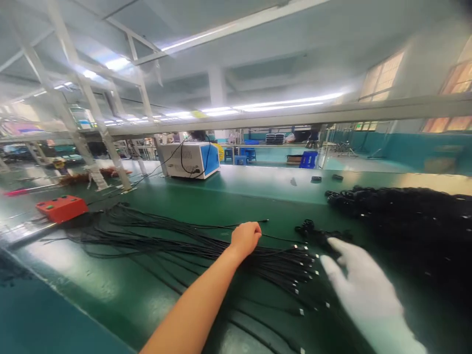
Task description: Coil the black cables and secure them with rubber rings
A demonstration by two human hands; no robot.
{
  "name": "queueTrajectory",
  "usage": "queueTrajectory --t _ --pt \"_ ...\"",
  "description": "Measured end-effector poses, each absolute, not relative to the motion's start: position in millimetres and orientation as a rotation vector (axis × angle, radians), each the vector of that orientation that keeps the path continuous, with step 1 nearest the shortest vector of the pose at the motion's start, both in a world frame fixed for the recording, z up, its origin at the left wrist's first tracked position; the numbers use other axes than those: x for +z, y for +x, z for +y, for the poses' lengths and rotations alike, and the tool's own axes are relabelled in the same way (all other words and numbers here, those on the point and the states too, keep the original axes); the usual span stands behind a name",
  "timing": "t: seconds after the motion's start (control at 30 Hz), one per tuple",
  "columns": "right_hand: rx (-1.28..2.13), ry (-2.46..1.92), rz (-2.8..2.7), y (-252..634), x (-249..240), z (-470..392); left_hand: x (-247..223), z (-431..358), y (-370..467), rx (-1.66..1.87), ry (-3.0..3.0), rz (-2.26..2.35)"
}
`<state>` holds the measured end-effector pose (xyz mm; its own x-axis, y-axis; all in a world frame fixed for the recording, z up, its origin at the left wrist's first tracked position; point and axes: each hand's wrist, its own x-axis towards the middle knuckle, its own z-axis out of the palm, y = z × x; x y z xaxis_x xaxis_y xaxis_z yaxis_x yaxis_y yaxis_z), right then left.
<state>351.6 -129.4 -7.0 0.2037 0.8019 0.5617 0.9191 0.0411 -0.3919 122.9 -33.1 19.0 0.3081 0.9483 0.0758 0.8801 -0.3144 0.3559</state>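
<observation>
Left hand (246, 237) curls over black cables (199, 247), grip hidden, cannot tell; gloved right hand (363, 282), fingers apart, beside black coils (307, 229).

The tabletop (258, 194) looks smooth and glossy, the cables (206, 250) matt plastic, the glove (368, 285) cloth.

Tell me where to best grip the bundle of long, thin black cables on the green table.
Probably from above, at the stretch beside the bare left hand: there the bundle of long, thin black cables lies low and runs close together, before its pale-tipped ends fan out.
</observation>
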Motion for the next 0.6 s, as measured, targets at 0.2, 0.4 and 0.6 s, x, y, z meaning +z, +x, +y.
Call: queueTrajectory --t 0.2,0.4,0.6 --pt "-0.226 -1.486 -1.848 323.8 -63.7 -133.2 12.7 -21.2 149.1 0.319 2.378 1.766" --pt "-0.018 -1.506 -1.800 327.4 -48.9 -138.3 46.4 -36.6 145.4 0.547 2.381 1.717" --pt "0.548 -1.356 -1.545 314.9 -4.6 -137.0 74.2 -78.1 109.8 1.107 2.433 1.263"
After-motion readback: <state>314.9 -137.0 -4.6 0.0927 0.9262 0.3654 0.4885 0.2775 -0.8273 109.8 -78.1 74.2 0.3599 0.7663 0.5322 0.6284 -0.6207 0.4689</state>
